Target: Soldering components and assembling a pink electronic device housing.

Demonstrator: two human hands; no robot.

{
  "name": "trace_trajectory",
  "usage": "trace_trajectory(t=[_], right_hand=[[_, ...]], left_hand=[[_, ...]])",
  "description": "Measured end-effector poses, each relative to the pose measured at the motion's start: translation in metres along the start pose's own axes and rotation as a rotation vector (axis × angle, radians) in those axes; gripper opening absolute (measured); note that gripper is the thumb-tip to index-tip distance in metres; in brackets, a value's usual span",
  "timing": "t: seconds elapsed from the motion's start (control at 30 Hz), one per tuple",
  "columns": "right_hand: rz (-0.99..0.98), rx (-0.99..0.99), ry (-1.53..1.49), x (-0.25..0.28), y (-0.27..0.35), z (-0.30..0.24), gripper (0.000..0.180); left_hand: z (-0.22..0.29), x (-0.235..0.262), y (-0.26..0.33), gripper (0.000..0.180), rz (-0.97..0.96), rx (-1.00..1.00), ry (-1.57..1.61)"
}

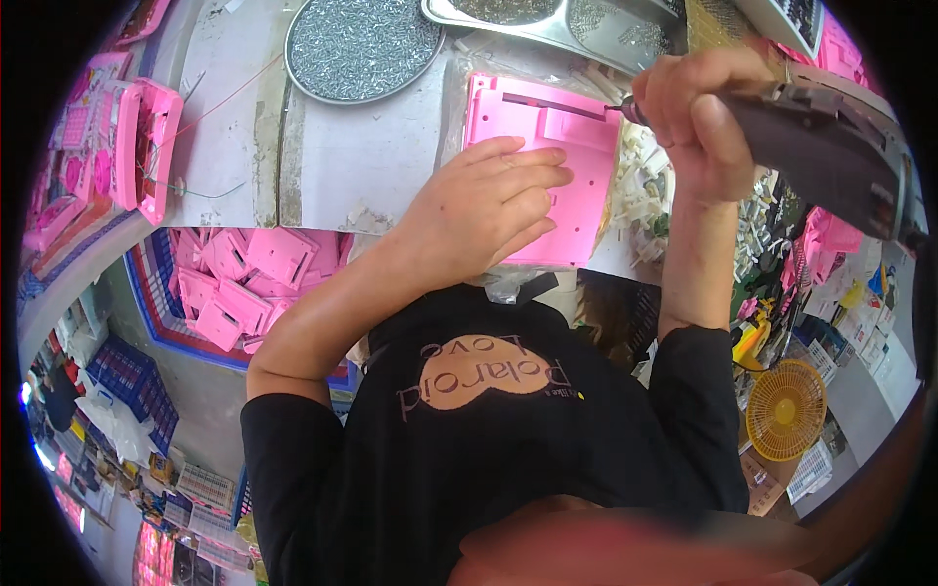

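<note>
A flat pink plastic panel (576, 200) with a long slot and small holes lies on a sheet of clear plastic on the table. My left hand (479, 205) presses flat on its left part, fingers stretched out and slightly apart. In my right hand (705, 117) is a dark electric screwdriver (821, 151), tilted so that it lies nearly level. Its thin bit points left and meets the panel's upper right corner, or hovers just over it; I cannot tell which. Any screw at the tip is too small to make out.
A round metal tray (363, 49) of small screws stands beyond the panel, beside a divided steel tray (547, 24) with more small parts. White plastic pieces (645, 195) heap to the right. A basket of pink panels (244, 283) sits lower left; pink casings (151, 146) with wires lie farther left.
</note>
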State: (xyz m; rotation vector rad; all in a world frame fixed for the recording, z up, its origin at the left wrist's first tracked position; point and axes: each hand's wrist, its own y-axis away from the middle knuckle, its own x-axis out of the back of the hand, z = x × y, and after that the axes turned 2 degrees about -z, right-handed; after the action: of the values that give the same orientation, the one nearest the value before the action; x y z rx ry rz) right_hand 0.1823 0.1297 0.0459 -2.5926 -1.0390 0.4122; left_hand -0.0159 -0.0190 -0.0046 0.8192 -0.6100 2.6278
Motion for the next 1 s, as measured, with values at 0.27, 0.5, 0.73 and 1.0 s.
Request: trace_trajectory(t=[0.27,0.5,0.73,1.0], right_hand=[[-0.261,0.064,-0.14,-0.049,-0.005,-0.052,0.031],[-0.239,0.001,-0.108,-0.074,-0.003,-0.043,0.027],[-0.258,-0.02,-0.114,-0.081,-0.013,-0.041,0.025],[-0.068,0.106,-0.119,-0.068,-0.045,0.018,0.023]], left_hand=[[-0.001,0.003,0.006,0.018,0.281,-0.001,-0.034],[-0.005,0.015,0.011,0.017,0.322,0.01,-0.106],[-0.009,0.027,0.018,0.016,0.321,-0.022,-0.161],[-0.005,0.011,0.029,0.02,0.434,-0.041,-0.129]])
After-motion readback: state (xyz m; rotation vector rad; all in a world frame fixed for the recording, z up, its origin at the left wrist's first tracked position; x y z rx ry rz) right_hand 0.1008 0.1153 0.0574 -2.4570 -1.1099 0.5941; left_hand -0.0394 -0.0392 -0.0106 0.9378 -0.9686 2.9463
